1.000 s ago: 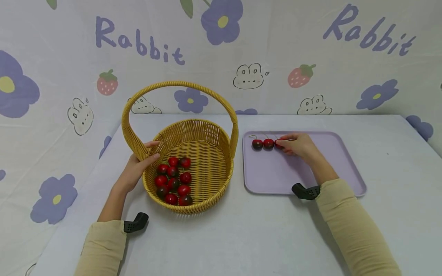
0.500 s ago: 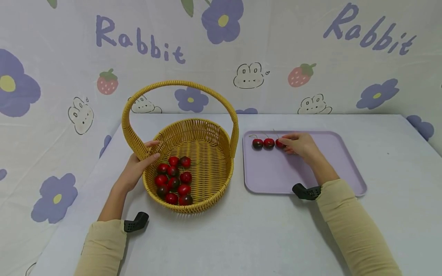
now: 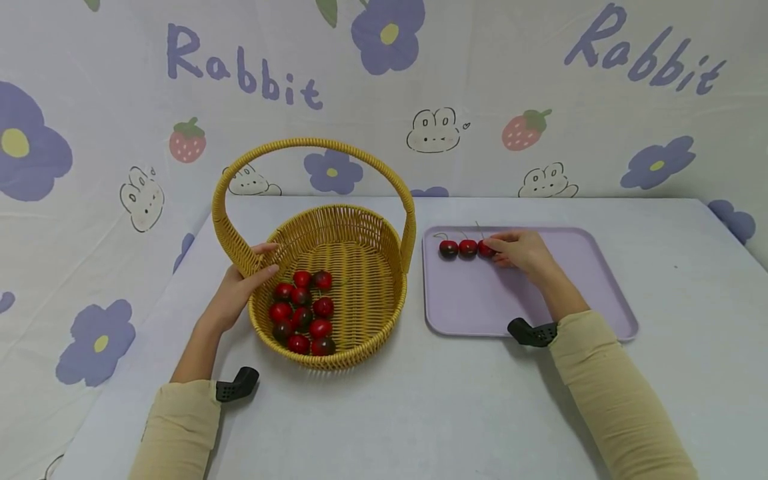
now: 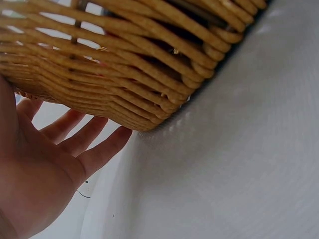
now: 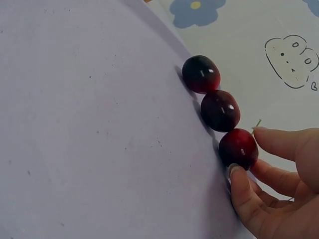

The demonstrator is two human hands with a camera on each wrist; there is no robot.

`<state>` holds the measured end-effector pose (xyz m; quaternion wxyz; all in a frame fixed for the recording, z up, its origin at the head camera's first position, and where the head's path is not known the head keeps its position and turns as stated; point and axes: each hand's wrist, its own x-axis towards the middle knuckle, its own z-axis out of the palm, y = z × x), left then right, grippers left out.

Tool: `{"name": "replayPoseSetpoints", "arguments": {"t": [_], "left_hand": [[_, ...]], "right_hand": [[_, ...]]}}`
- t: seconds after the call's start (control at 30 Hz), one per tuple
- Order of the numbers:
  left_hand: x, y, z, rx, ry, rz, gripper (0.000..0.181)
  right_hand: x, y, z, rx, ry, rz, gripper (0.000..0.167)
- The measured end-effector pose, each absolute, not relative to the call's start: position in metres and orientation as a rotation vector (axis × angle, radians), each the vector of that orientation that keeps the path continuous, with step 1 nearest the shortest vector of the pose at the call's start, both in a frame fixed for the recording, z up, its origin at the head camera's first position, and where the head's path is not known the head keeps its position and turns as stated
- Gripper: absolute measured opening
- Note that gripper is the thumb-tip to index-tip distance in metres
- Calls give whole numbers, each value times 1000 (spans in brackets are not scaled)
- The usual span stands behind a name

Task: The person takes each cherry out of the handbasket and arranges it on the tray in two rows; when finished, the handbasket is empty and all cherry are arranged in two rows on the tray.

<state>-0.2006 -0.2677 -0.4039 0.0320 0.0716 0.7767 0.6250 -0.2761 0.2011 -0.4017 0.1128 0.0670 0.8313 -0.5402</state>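
Note:
The right hand [image 3: 523,253] pinches a red cherry [image 5: 238,148] between thumb and fingers at the back of the lilac tray [image 3: 468,320]. That cherry is the rightmost of three in a row; beside it are a middle cherry [image 3: 468,249] and a dark red one [image 3: 448,249], stems upward. At the left side of the yellow wicker basket [image 3: 366,293], the left hand [image 3: 231,297] grips the rim by the handle's base, thumb inside. In the left wrist view its fingers lie against the outer weave [image 4: 99,74]. Several cherries [image 3: 302,314] lie in the basket's left half.
The basket handle [image 3: 312,143] arches high above the basket. Behind the white table [image 3: 384,413] hangs a cloth [image 3: 462,80] printed with rabbits, flowers and strawberries. Black wrist-worn devices stick out at the left sleeve [image 3: 237,385] and the right sleeve [image 3: 532,333].
Compared with one second ago, the right hand and its cherry have shifted very slightly right, and that cherry's stem stands more upright. The left hand keeps its hold on the basket.

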Motion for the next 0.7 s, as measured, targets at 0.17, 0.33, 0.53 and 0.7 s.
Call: {"name": "replayPoseSetpoints", "arguments": {"t": [0.17, 0.33, 0.53, 0.7], "left_hand": [[-201, -268, -404, 212, 2383, 1933, 53], [-200, -267, -403, 210, 2379, 1937, 53], [-200, -267, -402, 199, 2374, 1937, 52], [-199, -266, -399, 186, 2375, 1935, 52]], "right_hand": [[-277, 201, -401, 202, 2434, -1584, 45], [-277, 204, -400, 220, 2444, -1557, 48], [-276, 215, -396, 257, 2424, -1563, 54], [-274, 227, -389, 202, 2353, -1580, 64]]}}
